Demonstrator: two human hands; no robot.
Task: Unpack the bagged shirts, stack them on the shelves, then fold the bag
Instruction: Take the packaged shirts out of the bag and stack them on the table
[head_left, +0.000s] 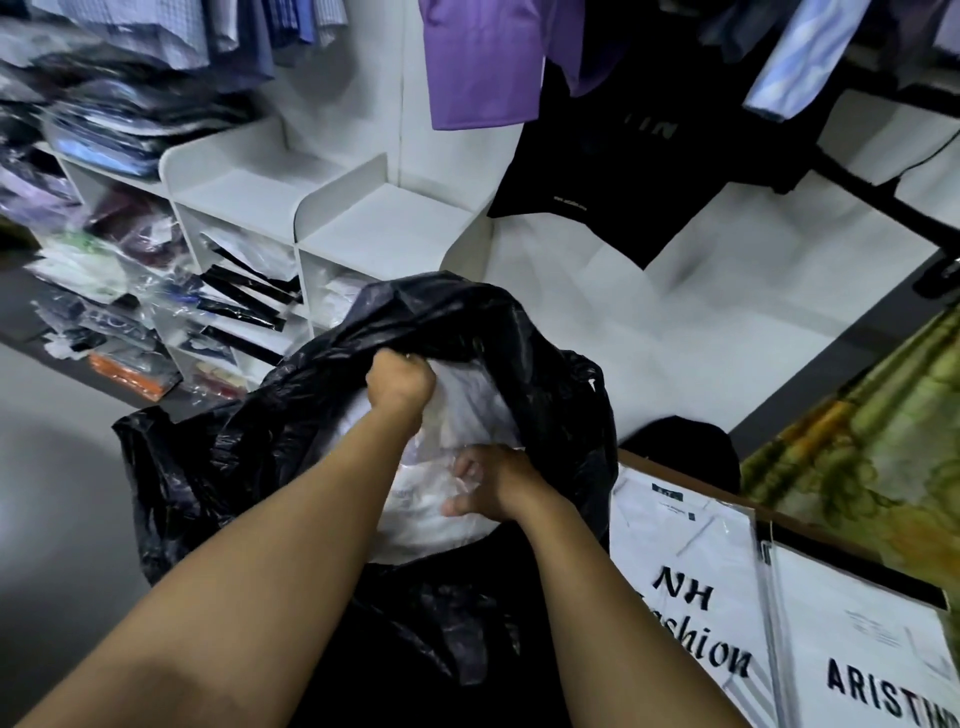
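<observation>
Black bag (218, 467): large plastic sack, centre foreground, mouth open towards the camera, standing just in front of the shelves.
Shelves (384, 228): white stepped cubby unit behind the bag; wrapped garments fill the lower and left compartments.
Box (675, 475): cardboard, right of the bag, holding flat packets lettered "NH Fashion" and "ARISTIN".
Black T-shirt (623, 171): hanging above, beside a purple shirt (478, 62).
Bagged shirts (431, 519): white, in clear wrap, inside the bag's mouth.
Left hand (400, 384): tight fist gripping wrap at the far side of the opening.
Right hand (493, 486): fingers and thumb curled, pinching the near packet's wrap.
</observation>
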